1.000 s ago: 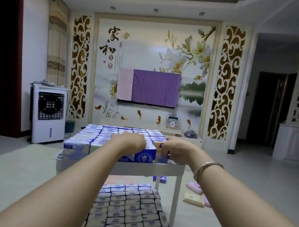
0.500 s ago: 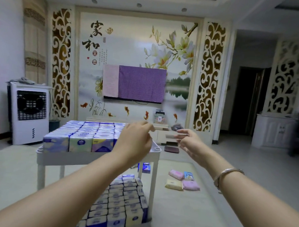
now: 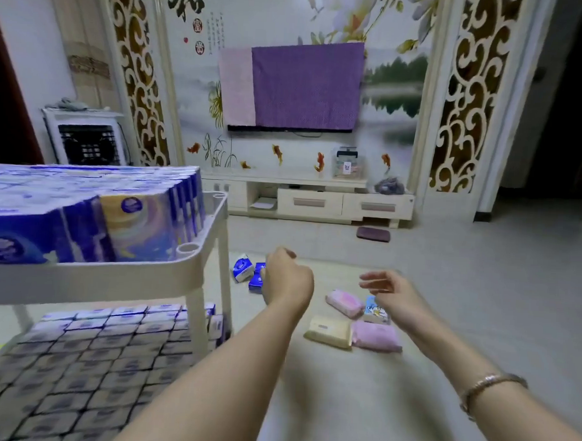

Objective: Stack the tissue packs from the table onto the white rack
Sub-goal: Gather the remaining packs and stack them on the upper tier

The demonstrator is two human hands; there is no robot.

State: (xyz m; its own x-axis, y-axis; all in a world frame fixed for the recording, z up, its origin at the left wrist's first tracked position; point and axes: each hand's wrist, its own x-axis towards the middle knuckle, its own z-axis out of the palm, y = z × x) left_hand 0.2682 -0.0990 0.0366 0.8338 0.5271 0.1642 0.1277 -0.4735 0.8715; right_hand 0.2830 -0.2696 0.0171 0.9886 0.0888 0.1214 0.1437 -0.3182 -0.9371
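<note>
- At near left, the white rack (image 3: 120, 276) holds tissue packs (image 3: 92, 225) on both shelves.
- Right of it, the left hand (image 3: 287, 280), loosely curled and empty, hovers beside blue packs (image 3: 247, 271) on the floor.
- The right hand (image 3: 393, 298), fingers spread, hangs over pink packs (image 3: 374, 335).

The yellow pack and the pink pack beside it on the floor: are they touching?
Touching. The head view shows the yellow pack lying edge to edge with the pink pack, with no floor showing between them.
</note>
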